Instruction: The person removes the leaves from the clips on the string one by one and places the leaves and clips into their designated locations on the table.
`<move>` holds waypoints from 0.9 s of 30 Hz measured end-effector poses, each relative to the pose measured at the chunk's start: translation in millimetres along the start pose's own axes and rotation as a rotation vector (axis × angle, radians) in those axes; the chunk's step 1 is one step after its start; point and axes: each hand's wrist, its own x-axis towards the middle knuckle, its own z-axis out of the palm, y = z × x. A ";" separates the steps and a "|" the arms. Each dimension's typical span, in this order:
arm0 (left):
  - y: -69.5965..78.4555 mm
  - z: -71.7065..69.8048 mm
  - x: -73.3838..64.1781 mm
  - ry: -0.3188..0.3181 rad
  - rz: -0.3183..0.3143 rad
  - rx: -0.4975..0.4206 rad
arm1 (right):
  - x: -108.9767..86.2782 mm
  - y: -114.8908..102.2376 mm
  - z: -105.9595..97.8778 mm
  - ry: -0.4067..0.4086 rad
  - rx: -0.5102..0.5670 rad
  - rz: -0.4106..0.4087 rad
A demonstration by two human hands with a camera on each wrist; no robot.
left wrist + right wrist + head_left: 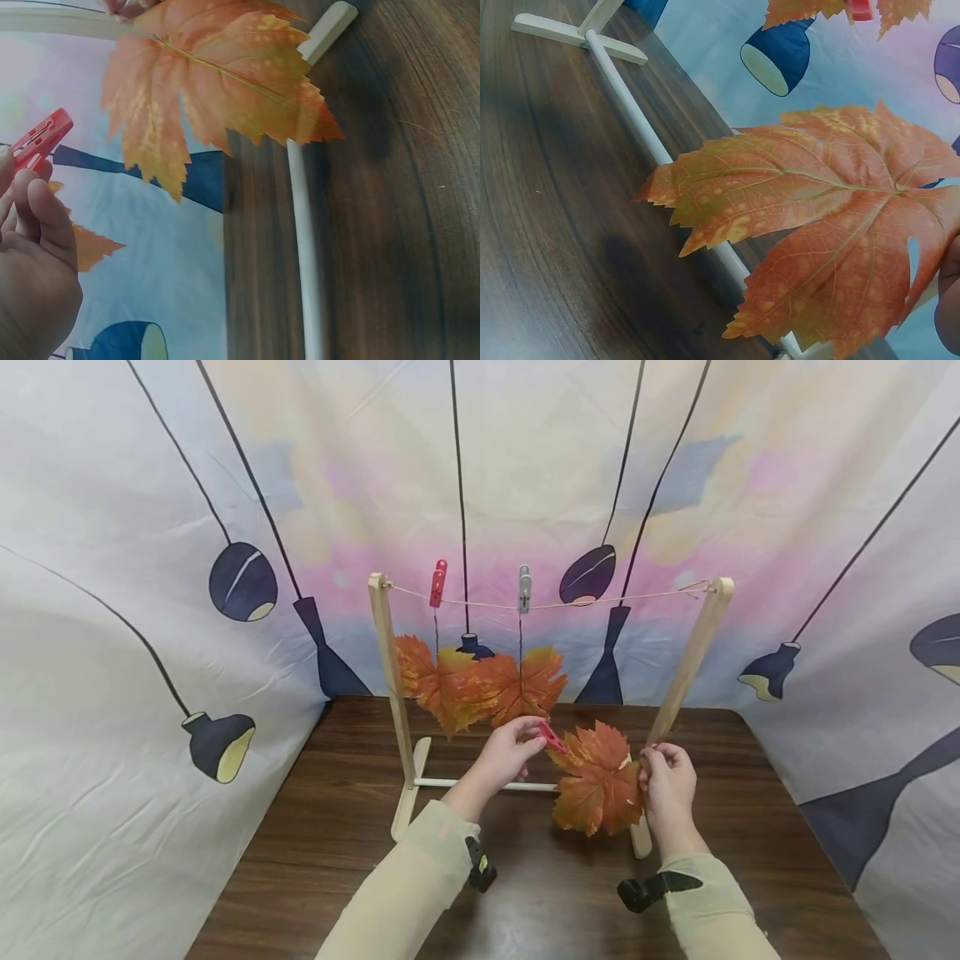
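Observation:
My left hand (pixel 504 757) pinches a red clothespin (pixel 553 737), which also shows in the left wrist view as a red clothespin (pixel 46 136) between thumb and fingers. My right hand (pixel 670 787) pinches an orange artificial maple leaf (pixel 600 785) near its right side; the exact grip is partly hidden. The right wrist view shows this leaf (pixel 817 187) spread wide, with fingertips (pixel 951 300) at the edge. Clothespin and leaf lie close together in the head view. Behind, two similar leaves (pixel 431 681) hang by their stems from a string (pixel 600 602).
A red clothespin (pixel 438 583) and a grey clothespin (pixel 523 589) clip the hanging leaves. The string spans two wooden posts (pixel 692 656), joined low by a white rod (pixel 450 783). The frame stands on a dark wood table (pixel 315 843) before a printed cloth backdrop (pixel 360 460).

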 end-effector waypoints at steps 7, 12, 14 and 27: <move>-10.6 -2.2 -3.8 0.016 0.014 -0.013 | -0.5 2.7 -4.4 0.017 0.033 0.007; -16.2 -3.7 -7.0 0.029 0.009 -0.019 | 0.3 4.9 -6.2 0.027 0.051 0.017; -19.3 -4.2 -8.2 0.035 0.003 -0.023 | -0.1 5.0 -6.3 0.022 0.051 0.028; -33.1 -9.1 -12.8 0.041 0.005 -0.032 | 0.8 12.4 -11.4 0.054 0.082 0.052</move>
